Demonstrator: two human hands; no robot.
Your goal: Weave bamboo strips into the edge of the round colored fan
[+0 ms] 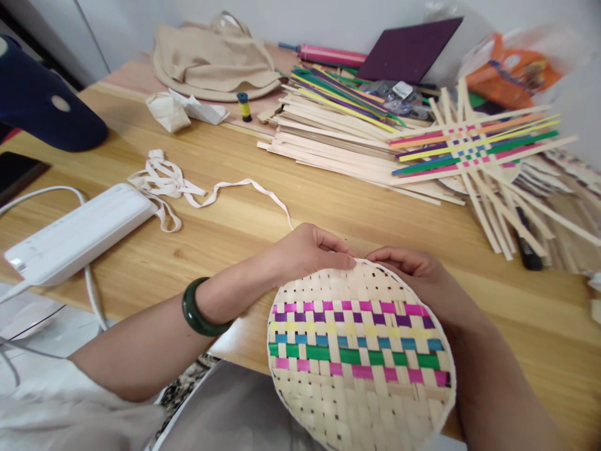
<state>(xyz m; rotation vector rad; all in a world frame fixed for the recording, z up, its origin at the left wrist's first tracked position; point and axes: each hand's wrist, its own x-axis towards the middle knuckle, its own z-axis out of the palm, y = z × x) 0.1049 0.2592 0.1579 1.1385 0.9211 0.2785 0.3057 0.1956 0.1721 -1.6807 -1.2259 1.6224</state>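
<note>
A round panel woven from flat pale strips, crossed by pink, purple, yellow, blue and green bands, tilts up toward me at the table's edge. White trim runs around its rim. My left hand, below a dark green bangle, pinches the top rim with the thumb on the front face. Just right of it, my right hand curls around the same rim; its fingertips are partly hidden behind the panel. A narrow white tape trails across the table and disappears behind my left hand.
At left lie a white power strip with cables and a dark blue bottle. A thread spool and beige bag sit behind. Loose strips, a partly woven piece and an orange package crowd the right.
</note>
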